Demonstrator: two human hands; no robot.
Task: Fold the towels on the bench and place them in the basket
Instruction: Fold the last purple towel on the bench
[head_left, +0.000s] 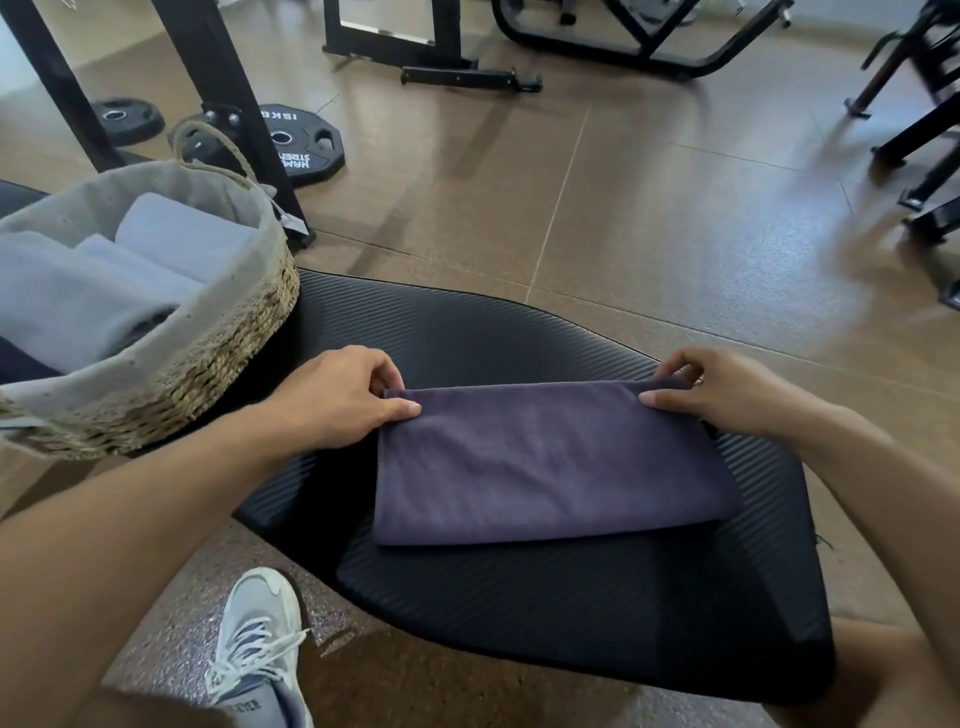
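Soft daylight, floor (675, 218) glare, perhaps edge-blurred.

Left hand (343, 397) low, palm down, thumb and curled fingers pinching far left corner of towel (545, 462), forearm reaching in from lower left. Right hand (727, 395) mirrored, pinching far right corner, thumb on top, fingers bent behind edge, forearm entering from lower right. Both wrists near level, well apart.

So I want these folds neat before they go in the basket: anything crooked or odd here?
Slightly. The purple towel lies skewed on the bench, its near edge slanting. Both hands, left hand and right hand, pinch its far corners. Nothing is spilled or damaged.
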